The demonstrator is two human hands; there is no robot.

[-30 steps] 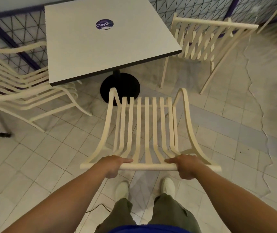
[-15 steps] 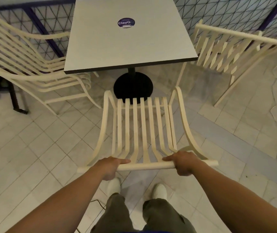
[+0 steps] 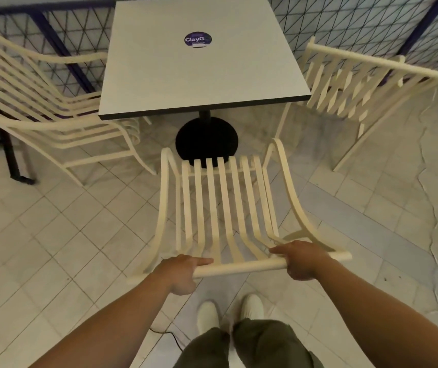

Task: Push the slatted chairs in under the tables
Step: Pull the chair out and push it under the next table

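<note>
Slatted chair (image 3: pixel 223 203) has closed on the table (image 3: pixel 202 75) over 1 s. The seat front is now at the table's black base (image 3: pixel 206 139), short of the tabletop edge. Left hand (image 3: pixel 180 272) and right hand (image 3: pixel 302 258) stay curled round the top rail (image 3: pixel 239 266). Push looks roughly half done.
</note>
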